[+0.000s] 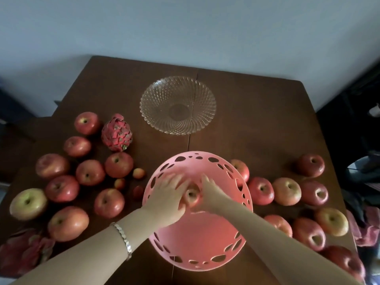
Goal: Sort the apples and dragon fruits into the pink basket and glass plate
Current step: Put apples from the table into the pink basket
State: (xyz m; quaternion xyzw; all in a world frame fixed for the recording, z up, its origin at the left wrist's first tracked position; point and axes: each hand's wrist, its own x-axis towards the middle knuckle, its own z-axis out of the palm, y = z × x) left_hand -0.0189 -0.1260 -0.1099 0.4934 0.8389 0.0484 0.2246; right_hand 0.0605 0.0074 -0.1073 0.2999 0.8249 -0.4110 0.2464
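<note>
Dim, soft light with a reddish cast; faint highlights gleam on the apples (67, 223) at left. Motion blur smears the fingers (174, 179) over the pink basket (197, 157). Wide-angle distortion bends the worktop (257, 120) edges.

pale grey-blue wall (185, 27) fills the top; light is dim & flat. dark brown wood counter (257, 120) w/ a seam (193, 95) down the middle, far edge near the wall. dark, unclear furniture (353, 120) at right, pink cloth (368, 229) lower right. dark blue shape (12, 112) at left, blurred.
</note>
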